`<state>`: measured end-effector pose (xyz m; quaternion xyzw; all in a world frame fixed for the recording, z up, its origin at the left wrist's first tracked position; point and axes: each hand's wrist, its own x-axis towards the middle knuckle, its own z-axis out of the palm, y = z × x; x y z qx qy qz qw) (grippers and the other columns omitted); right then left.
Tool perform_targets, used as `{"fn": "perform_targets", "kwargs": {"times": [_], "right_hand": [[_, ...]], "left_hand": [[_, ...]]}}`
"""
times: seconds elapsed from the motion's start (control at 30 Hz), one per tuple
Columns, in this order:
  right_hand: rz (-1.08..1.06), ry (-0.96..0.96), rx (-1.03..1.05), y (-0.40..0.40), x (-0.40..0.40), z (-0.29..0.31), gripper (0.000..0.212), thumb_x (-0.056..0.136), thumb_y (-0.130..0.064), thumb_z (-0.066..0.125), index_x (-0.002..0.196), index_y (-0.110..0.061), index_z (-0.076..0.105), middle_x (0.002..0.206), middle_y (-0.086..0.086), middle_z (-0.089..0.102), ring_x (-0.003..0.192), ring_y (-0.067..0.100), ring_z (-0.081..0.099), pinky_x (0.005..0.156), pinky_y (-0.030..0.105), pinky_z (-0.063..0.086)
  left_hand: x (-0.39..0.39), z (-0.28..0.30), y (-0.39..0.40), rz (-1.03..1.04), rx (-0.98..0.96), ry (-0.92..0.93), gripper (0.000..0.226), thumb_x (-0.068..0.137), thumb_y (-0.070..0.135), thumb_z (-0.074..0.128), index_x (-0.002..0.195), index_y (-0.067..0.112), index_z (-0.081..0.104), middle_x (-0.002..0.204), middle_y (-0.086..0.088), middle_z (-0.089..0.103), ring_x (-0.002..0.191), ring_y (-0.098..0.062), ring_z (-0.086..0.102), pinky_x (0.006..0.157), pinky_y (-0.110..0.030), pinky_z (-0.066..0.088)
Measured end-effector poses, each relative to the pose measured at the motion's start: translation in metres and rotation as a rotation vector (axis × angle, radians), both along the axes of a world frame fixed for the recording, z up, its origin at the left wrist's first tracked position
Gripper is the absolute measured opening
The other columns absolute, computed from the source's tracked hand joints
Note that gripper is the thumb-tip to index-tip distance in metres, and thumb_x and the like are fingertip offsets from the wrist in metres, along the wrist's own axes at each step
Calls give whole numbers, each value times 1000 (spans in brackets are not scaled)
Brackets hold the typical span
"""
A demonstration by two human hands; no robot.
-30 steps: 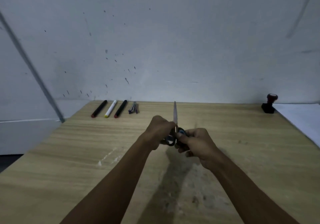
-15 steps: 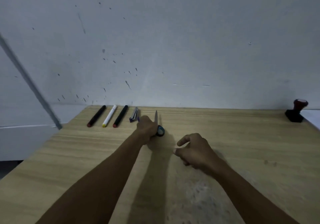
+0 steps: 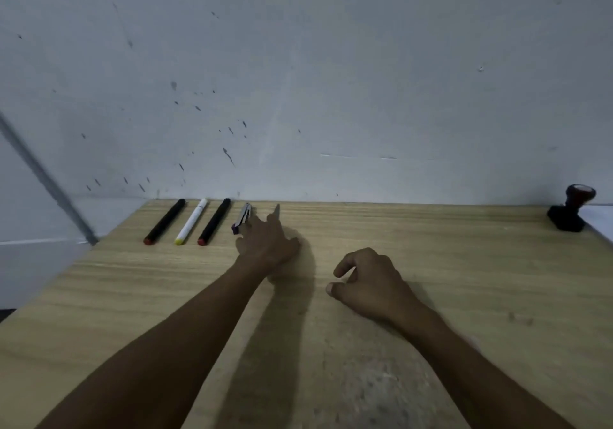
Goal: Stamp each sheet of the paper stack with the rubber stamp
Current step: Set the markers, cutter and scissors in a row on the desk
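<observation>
My left hand (image 3: 268, 243) grips the scissors (image 3: 277, 211) beside the pens (image 3: 192, 221) at upper left, tidying them away (only the blade tip shows). My right hand (image 3: 368, 284) rests loosely curled and empty; the stamp (image 3: 569, 211) waits far right by the paper (image 3: 600, 221).
</observation>
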<state>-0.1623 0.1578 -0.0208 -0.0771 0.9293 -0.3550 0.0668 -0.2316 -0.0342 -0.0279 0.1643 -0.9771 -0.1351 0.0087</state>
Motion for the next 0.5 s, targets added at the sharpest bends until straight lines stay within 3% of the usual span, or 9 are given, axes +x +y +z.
{"fn": "perform_targets", "kwargs": {"times": [0.07, 0.2, 0.37, 0.5], "right_hand": [[2, 25, 28, 0, 0, -1, 33, 78, -43, 74, 105, -27, 63, 106, 2, 62, 95, 19, 63, 88, 36, 52], [-17, 106, 112, 3, 1, -5, 33, 81, -45, 70, 108, -29, 60, 107, -3, 60, 94, 17, 61, 82, 32, 50], [-5, 238, 215, 13, 1, -9, 32, 86, -45, 64, 112, -30, 57, 104, -5, 60, 88, 14, 56, 71, 27, 38], [-3, 276, 210, 23, 1, -13, 30, 86, -45, 63, 111, -30, 57, 103, -6, 60, 90, 14, 55, 70, 28, 37]], "left_hand": [[3, -3, 4, -8, -58, 6, 76, 91, 50, 51, 152, 27, 12, 158, -18, 10, 142, -42, 16, 105, -52, 32], [8, -5, 5, -29, -102, 39, 68, 99, 41, 41, 153, 27, 2, 155, -18, 20, 141, -39, 19, 105, -50, 32], [7, -6, 3, -37, -112, 58, 63, 100, 40, 37, 153, 25, 7, 150, -18, 30, 140, -37, 22, 105, -50, 32], [10, -6, 3, -36, -119, 81, 58, 99, 46, 35, 150, 21, 24, 146, -17, 36, 138, -36, 26, 104, -50, 33]]}}
